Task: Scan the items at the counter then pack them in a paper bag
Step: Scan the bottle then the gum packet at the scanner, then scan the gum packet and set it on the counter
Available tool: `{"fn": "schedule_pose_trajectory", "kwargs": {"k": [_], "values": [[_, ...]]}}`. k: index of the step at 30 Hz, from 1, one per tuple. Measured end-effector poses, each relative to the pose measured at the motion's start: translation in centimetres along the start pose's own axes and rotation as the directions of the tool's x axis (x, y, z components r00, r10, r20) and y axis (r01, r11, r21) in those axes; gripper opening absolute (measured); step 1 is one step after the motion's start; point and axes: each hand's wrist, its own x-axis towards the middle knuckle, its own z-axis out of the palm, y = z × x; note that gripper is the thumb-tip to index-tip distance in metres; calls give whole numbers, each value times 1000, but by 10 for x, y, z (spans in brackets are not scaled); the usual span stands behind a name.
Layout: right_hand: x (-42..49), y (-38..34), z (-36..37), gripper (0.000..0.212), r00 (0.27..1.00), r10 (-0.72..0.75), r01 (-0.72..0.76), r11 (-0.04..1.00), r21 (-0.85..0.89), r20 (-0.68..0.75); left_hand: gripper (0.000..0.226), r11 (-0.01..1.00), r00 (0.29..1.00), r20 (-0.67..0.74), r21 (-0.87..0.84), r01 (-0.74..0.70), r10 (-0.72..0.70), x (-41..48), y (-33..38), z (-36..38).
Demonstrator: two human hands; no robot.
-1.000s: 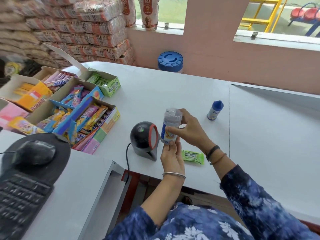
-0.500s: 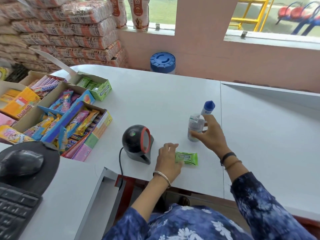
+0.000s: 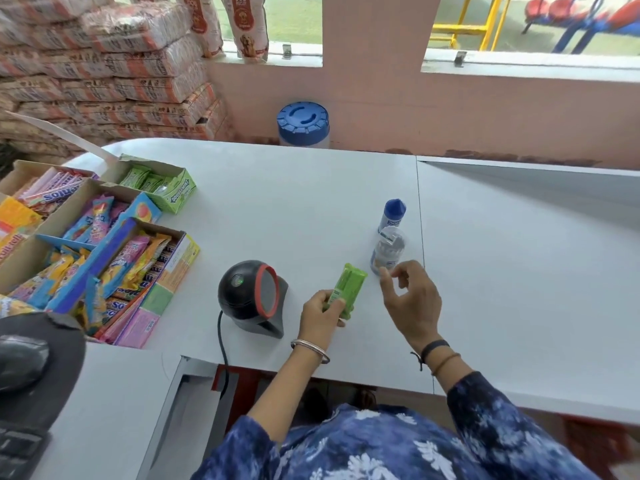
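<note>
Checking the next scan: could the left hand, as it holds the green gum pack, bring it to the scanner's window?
Probably yes. The left hand holds the gum pack just right of the scanner, whose window faces that way, with only bare counter between.

single head view, high, looking forward-down over white counter (image 3: 311, 188), near hands.

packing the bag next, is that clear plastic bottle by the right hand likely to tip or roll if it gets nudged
The clear plastic bottle stands upright, tall and narrow, so a nudge near its top would probably tip it. Its round body would then likely roll. It looks light, and the right hand hovers open just beside it.
</note>
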Motion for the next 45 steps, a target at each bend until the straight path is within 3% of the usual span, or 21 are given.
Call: {"fn": "schedule_pose_trajectory", "kwargs": {"k": [3, 6, 8, 10, 14, 17, 19, 22, 27, 30, 35, 38, 41, 43, 45], "values": [[-1, -4, 6, 22, 947, 115, -168, 973, 157, 299, 14, 995, 997, 15, 62, -73, 72, -1, 4, 1], [5, -12, 0, 11, 811, 203, -507, 712, 486, 549, 23, 992, 993, -29, -36, -118, 117, -7, 14, 2], [12, -15, -8, 11, 801, 223, -580, 519, 628, 556, 32, 956, 990, -85, -263, -131, 113, -12, 25, 6], [19, -21, -18, 11, 811, 230, -583, 397, 709, 538, 32, 901, 980, -121, -390, -191, 155, -17, 35, 11], [26, -32, -29, 11, 836, 197, -549, 310, 776, 512, 21, 825, 960, -178, -492, -278, 218, -25, 50, 20], [26, -36, -32, 17, 844, 171, -534, 351, 769, 508, 17, 799, 963, -212, -543, -258, 167, -25, 54, 22], [21, -37, -31, 21, 844, 163, -527, 437, 730, 512, 15, 792, 973, -212, -577, -199, 90, -24, 50, 21], [8, -40, -25, 10, 835, 83, -486, 576, 657, 544, 14, 771, 978, -204, -628, -101, -38, -26, 34, 17], [-16, -58, -10, 17, 786, -102, -346, 745, 570, 610, 24, 591, 972, -186, -804, -69, -140, -36, 15, 1], [-24, -69, -5, 19, 769, -199, -247, 785, 568, 608, 23, 529, 962, -209, -844, -87, -175, -36, 11, -6], [-24, -75, -9, 24, 758, -264, -179, 795, 580, 597, 28, 520, 948, -214, -852, -63, -236, -33, 7, -7], [-23, -72, -10, 21, 759, -272, -177, 788, 589, 592, 27, 509, 962, -208, -856, -91, -178, -35, 10, -5], [-16, -53, -13, 19, 804, -254, -119, 818, 563, 538, 28, 643, 973, -211, -759, -106, -89, -32, 12, -3], [-9, -25, -18, 19, 845, -263, 17, 883, 469, 465, 30, 861, 966, -254, -477, -175, 55, -28, 7, 1], [-7, 6, -21, 17, 871, -305, 188, 931, 313, 384, 32, 948, 939, -218, -113, -297, 268, -24, 1, 6]]}}
